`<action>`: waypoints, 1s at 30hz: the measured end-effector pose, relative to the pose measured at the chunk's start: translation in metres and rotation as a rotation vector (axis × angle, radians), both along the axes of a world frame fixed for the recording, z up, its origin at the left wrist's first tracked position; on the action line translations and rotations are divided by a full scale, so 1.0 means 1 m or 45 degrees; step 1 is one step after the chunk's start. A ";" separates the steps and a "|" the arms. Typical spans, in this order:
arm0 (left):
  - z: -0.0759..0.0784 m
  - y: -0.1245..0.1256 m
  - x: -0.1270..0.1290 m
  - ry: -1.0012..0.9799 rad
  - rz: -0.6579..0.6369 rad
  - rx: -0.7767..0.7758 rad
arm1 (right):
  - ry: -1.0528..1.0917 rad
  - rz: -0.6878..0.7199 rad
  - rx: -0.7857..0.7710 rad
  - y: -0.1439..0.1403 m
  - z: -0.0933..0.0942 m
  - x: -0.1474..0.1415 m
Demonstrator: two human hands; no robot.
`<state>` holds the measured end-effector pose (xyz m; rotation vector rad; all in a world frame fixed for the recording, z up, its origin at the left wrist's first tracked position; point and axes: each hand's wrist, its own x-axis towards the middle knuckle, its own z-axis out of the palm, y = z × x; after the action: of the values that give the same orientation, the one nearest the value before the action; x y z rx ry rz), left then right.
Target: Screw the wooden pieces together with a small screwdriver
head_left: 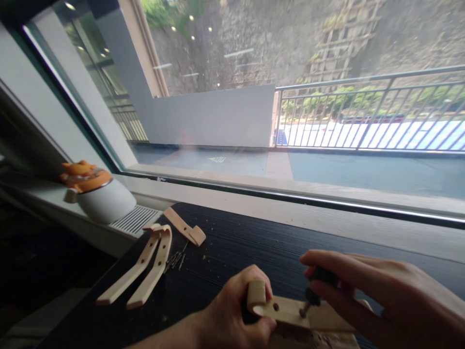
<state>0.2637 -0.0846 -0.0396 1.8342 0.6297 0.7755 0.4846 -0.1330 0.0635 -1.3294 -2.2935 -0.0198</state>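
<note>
My left hand [240, 310] is closed around the curled end of a pale wooden hook [285, 308] at the bottom of the view. One round hole shows in the hook's flat arm, just right of my fingers. Between thumb and fingers, my right hand [378, 291] grips a short dark-handled tool [319, 281]. Its metal tip meets the arm farther right, and whatever lies under it is hidden. Beneath the hook, a rough-edged wooden piece [312, 339] shows in part. My right hand covers much of the hook's far end.
On the black table [232, 237], two bent wooden hooks [150, 271] lie side by side at left. Behind them is another wooden hook [185, 228], with several loose screws [176, 259] nearby. A white jug with an orange lid [105, 196] stands on the sill by the window.
</note>
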 end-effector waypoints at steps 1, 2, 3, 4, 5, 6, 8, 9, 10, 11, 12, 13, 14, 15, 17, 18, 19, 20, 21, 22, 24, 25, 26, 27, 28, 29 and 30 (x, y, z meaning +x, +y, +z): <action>0.000 0.000 0.000 0.000 -0.001 -0.002 | -0.005 -0.019 0.027 0.001 0.000 0.001; 0.000 0.000 0.000 -0.001 -0.003 -0.003 | -0.011 -0.037 0.054 0.001 -0.001 0.002; -0.001 0.001 0.000 -0.005 -0.008 -0.002 | -0.019 -0.052 0.077 0.001 -0.002 0.002; -0.001 0.001 0.000 -0.006 -0.014 0.000 | -0.027 -0.064 0.095 0.001 -0.003 0.003; -0.001 0.001 0.000 -0.007 -0.020 0.002 | -0.030 -0.072 0.110 0.001 -0.003 0.002; -0.001 0.002 0.000 -0.007 -0.022 0.006 | -0.033 -0.077 0.115 0.001 -0.004 0.002; -0.002 0.002 0.000 -0.014 -0.013 0.017 | -0.031 -0.054 0.120 0.000 -0.004 -0.001; -0.002 0.001 0.000 -0.016 -0.011 0.023 | -0.032 -0.033 0.115 0.000 -0.003 -0.002; -0.001 0.001 0.000 -0.018 -0.008 0.027 | -0.035 -0.003 0.104 -0.001 -0.003 -0.003; -0.001 0.001 0.000 -0.019 -0.009 0.029 | -0.036 0.031 0.096 -0.001 -0.002 -0.004; -0.001 0.001 0.000 -0.019 -0.012 0.027 | -0.034 0.064 0.079 -0.001 0.000 -0.004; 0.000 0.001 0.000 -0.018 -0.018 0.024 | -0.025 0.093 0.059 -0.002 0.001 -0.005; 0.000 0.001 -0.001 -0.017 -0.024 0.022 | -0.012 0.112 0.029 -0.003 0.002 -0.004; 0.000 0.001 -0.001 -0.017 -0.024 0.022 | 0.006 0.125 0.001 -0.003 0.003 -0.004; 0.000 0.002 -0.001 -0.016 -0.025 0.025 | 0.046 0.132 -0.046 -0.005 0.004 -0.003; -0.001 0.002 -0.001 -0.013 -0.025 0.024 | 0.063 0.125 -0.059 -0.006 0.005 -0.003; -0.001 0.002 -0.001 -0.012 -0.023 0.022 | 0.079 0.113 -0.057 -0.006 0.006 -0.003; -0.001 0.002 -0.001 -0.010 -0.022 0.021 | 0.090 0.104 -0.053 -0.007 0.007 -0.003; -0.002 0.002 -0.001 -0.007 -0.020 0.021 | 0.098 0.090 -0.046 -0.006 0.007 -0.004; -0.002 0.002 -0.001 -0.003 -0.016 0.024 | 0.101 0.073 -0.038 -0.006 0.008 -0.004; -0.002 0.003 0.000 0.005 -0.007 0.031 | 0.093 0.039 -0.013 -0.004 0.008 -0.004; -0.002 0.003 0.000 0.007 -0.005 0.036 | 0.079 0.012 0.002 -0.004 0.008 -0.003; -0.003 0.003 0.000 0.008 -0.007 0.041 | 0.061 -0.015 0.024 -0.003 0.008 -0.003; -0.003 0.003 0.000 0.009 -0.008 0.047 | 0.039 -0.038 0.044 -0.002 0.007 -0.002; -0.003 0.003 0.000 0.011 -0.008 0.051 | 0.016 -0.053 0.062 -0.002 0.007 -0.001; -0.004 0.003 0.000 0.012 -0.008 0.057 | -0.006 -0.065 0.075 -0.001 0.006 0.000; -0.004 0.003 0.000 0.012 -0.008 0.062 | -0.024 -0.071 0.085 -0.001 0.005 0.000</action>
<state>0.2633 -0.0814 -0.0438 1.8843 0.6153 0.7847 0.4846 -0.1339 0.0685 -1.3639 -2.2508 -0.1263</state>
